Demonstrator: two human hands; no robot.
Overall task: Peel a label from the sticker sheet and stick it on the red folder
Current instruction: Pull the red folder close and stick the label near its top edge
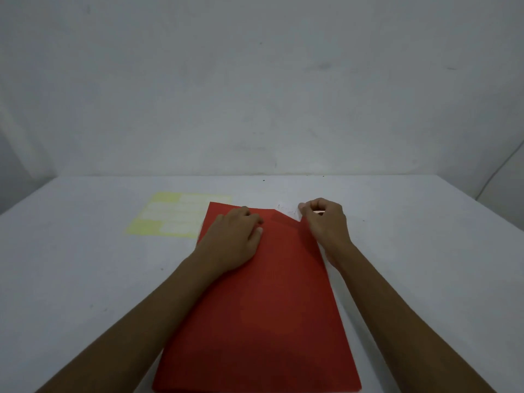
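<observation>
Nearest me lies the flat red paper folder [272, 307] on the white worktop [85, 279]. My left hand [235, 236] rests loosely curled on its top part. My right hand [326, 222], fingers closed, pinches the folder's lifted far corner; I cannot tell whether it has a label. I judge sticking is next. Beyond my left hand lies the yellow sticker sheet [170, 217] with white labels.

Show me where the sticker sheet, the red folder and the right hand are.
sticker sheet [158, 219]: head view, on its yellow backing.
red folder [272, 307]: head view, middle of its cover.
right hand [326, 222]: head view, back of the hand.
</observation>
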